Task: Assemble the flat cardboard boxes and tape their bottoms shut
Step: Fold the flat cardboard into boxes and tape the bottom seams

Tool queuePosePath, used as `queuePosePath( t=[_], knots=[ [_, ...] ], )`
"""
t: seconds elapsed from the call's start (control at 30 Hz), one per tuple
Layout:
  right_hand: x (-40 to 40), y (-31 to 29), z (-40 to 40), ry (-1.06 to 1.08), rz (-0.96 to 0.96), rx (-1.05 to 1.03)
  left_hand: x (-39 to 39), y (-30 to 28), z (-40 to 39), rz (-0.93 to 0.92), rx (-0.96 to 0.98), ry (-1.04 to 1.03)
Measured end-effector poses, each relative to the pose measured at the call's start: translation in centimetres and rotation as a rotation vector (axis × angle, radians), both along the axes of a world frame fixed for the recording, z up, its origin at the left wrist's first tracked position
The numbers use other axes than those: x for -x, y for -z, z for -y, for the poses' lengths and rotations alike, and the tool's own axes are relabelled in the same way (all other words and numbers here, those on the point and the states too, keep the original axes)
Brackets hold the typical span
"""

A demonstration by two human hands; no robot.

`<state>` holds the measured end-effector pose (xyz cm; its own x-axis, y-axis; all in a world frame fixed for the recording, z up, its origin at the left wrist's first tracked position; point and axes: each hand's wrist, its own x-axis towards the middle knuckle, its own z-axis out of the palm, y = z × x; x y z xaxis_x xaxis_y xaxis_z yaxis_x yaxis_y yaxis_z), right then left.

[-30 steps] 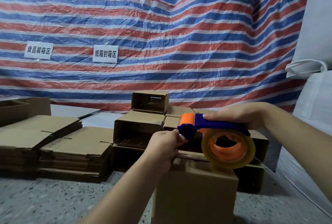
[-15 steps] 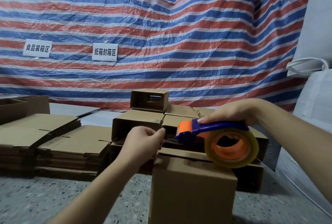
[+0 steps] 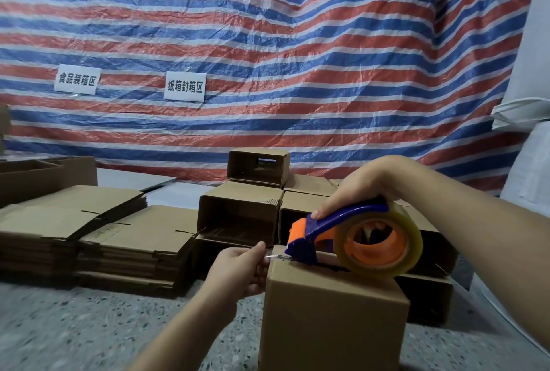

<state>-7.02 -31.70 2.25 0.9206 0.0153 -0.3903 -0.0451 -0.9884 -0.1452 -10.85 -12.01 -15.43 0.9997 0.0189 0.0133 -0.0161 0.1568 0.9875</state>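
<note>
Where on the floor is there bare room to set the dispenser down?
Free: speckled floor in front of the flattened cardboard stacks, left of the upright brown cardboard box. Crowded: behind that box, where assembled open cartons are piled against the striped tarp.

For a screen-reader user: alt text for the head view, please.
A right hand lowers a tape dispenser onto a cardboard box while the left hand pinches the tape end at its edge; flat boxes are stacked behind.

The cardboard box (image 3: 330, 320) is cut off by the bottom edge. The left hand (image 3: 241, 272) hides the tape end. The tape dispenser (image 3: 354, 239) conceals the box's top seam.
</note>
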Motion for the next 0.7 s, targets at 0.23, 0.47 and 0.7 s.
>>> queuePosePath(
  t=[0.23,0.47,0.7],
  knots=[
    [-0.1,0.3,0.0,0.008,-0.002,-0.008,-0.4,0.2,0.0,0.003,-0.027,-0.011],
    [-0.5,0.7,-0.3,-0.003,0.011,-0.027,-0.7,0.8,0.0,-0.076,-0.197,0.037],
    [-0.6,0.7,-0.1,-0.012,0.002,-0.061,-0.6,2.3,-0.2,-0.197,-0.184,0.118]
  ],
)
